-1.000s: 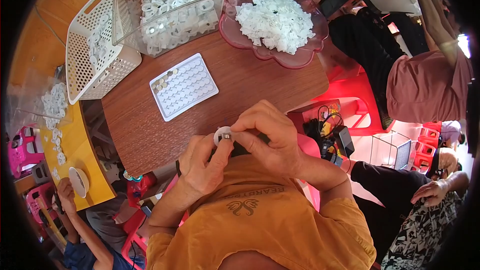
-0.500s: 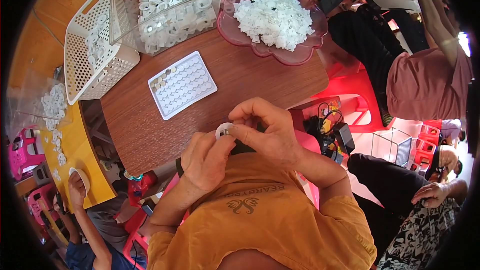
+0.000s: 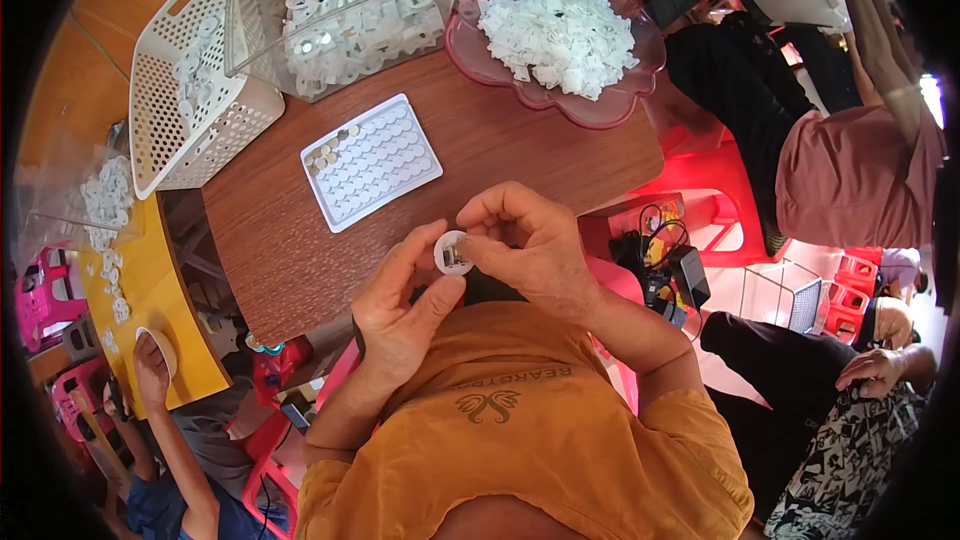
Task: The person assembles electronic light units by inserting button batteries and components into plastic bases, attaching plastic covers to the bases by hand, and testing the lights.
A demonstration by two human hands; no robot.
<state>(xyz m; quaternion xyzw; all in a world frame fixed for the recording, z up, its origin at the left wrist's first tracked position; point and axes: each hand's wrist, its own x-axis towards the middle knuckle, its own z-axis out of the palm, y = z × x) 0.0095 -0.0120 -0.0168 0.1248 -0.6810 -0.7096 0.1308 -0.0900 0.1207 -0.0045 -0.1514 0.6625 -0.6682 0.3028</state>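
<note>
A small white round plastic piece [image 3: 441, 258], with a dark and metallic fitting at its middle, is pinched between the thumb and fingers of my right hand [image 3: 535, 255]. My left hand [image 3: 400, 315] is open beside it, thumb and forefinger parted around its left edge. Whether those fingertips touch the piece I cannot tell. Just beyond my hands, a white tray [image 3: 415, 180] with rows of round pockets lies on the brown table [image 3: 285, 285]. Several small coin-like metal discs [image 3: 325, 155] sit in the pockets at its far left corner.
At the back stand a cream perforated basket [image 3: 205, 155], a clear bin of white round pieces [image 3: 365, 35] and a pink scalloped dish [image 3: 560, 110] heaped with small white pieces [image 3: 560, 35]. On the left, another person's hand [image 3: 152, 370] holds a bowl over a yellow table [image 3: 190, 340].
My left hand has loosened from the white round piece and its fingers have spread. The piece now shows its face more fully, still in my right hand. The view has shifted slightly.
</note>
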